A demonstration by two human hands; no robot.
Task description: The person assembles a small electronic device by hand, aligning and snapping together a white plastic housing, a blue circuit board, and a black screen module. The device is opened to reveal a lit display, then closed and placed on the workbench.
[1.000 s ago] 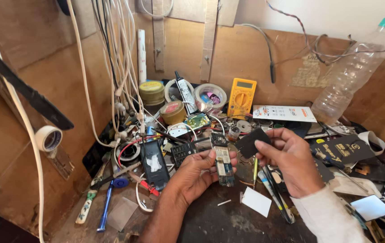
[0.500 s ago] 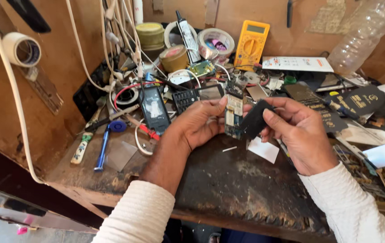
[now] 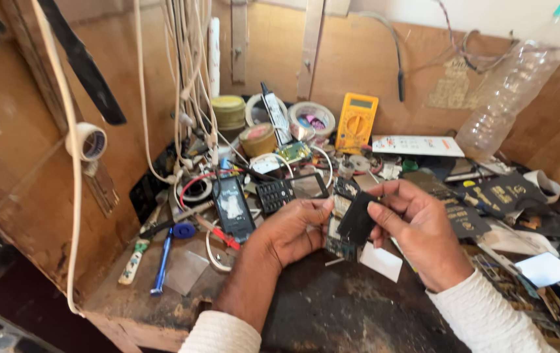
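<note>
Wooden panels are closing in a cramped repair nook, and the dark, scuffed worktop (image 3: 332, 314) is carrying a heap of parts beneath a curtain of pale hanging cables (image 3: 185, 78). Seen from the head camera, the left hand (image 3: 293, 229) is cradling a narrow bare phone circuit board (image 3: 337, 242) from below, its fingers curled closed around the board's left edge. The right hand (image 3: 424, 229) is pinching a small flat black cover piece (image 3: 357, 217) between thumb and forefinger, holding it against the face of the board just above the middle of the worktop. Judging by its look, the board is probably light, stiff and fragile, so it is best gripped by its bare edges rather than across the components; the black piece seems thin and slightly springy, easy to slip from a loose pinch. A white paper slip (image 3: 380, 261) is lying just beneath the hands. To the left, a black phone with a pale screen (image 3: 233, 208) and a blue-handled screwdriver (image 3: 165, 258) are resting near the edge. Further back, a yellow multimeter (image 3: 356, 122) is leaning by the wall, a clear plastic bottle (image 3: 509, 104) is tilting at the right, and a roll of white tape (image 3: 87, 141) is hanging on the left panel.
</note>
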